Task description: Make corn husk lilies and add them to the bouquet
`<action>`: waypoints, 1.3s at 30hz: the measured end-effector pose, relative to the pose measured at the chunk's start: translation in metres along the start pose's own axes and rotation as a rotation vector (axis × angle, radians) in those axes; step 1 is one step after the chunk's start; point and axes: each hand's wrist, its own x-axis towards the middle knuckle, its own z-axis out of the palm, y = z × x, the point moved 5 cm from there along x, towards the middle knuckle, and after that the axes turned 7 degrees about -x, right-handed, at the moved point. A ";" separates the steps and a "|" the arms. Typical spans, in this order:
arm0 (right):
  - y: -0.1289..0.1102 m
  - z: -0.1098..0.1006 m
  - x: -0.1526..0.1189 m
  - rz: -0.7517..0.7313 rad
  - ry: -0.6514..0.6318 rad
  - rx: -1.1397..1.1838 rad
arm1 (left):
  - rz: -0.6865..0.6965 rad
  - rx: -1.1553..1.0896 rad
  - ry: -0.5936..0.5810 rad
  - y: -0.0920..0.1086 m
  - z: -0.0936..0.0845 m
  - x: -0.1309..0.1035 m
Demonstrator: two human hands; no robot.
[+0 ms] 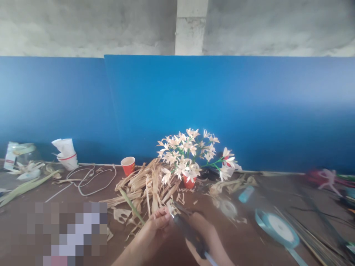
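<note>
Low in the middle of the head view, my left hand (159,221) is closed in a pinch on a small pale flower piece (171,207). My right hand (203,231) is wrapped round a dark-handled tool (191,233), whose metal tip touches or nearly touches the flower piece. A light cord or rod runs from the tool's lower end. Behind my hands, a bunch of cream flowers (181,155) on green stems stands in a red cup (189,181). Dried husks (149,183) are heaped just left of it.
An open red cup (128,166) stands behind the husks, left of them. A white cable (83,184) and white cups (68,157) lie farther left. On the right are a blue ribbon roll (279,228), clear tape (229,208) and thin rods (310,236). A blue partition (177,99) closes the back.
</note>
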 end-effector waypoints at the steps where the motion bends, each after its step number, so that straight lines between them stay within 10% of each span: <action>1: 0.000 0.000 0.000 -0.011 0.000 -0.004 | -0.002 -0.002 0.001 0.000 0.001 0.000; 33: 0.002 -0.012 0.005 -0.033 -0.119 -0.237 | 0.013 0.006 -0.062 0.003 -0.004 0.005; 39: 0.054 -0.056 -0.002 0.270 -0.156 -0.515 | 0.033 0.035 -0.080 0.005 -0.003 0.002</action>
